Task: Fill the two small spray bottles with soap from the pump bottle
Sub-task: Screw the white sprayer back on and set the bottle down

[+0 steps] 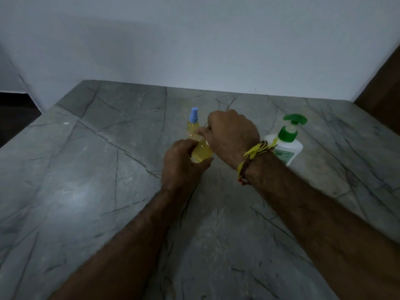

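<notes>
Spray bottle [202,151], yellow-filled: clasped in the left hand [184,163] grip, its top pinched by the right hand [232,135]. Second, blue-capped bottle [193,124] just behind the grip; pump bottle [285,144] right of it, on the table [86,191].

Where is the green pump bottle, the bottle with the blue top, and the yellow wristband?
pump bottle [289,135], head view, on its green collar.
blue-capped spray bottle [193,118], head view, on its blue cap.
yellow wristband [257,149], head view, on the strands at the right wrist.
</notes>
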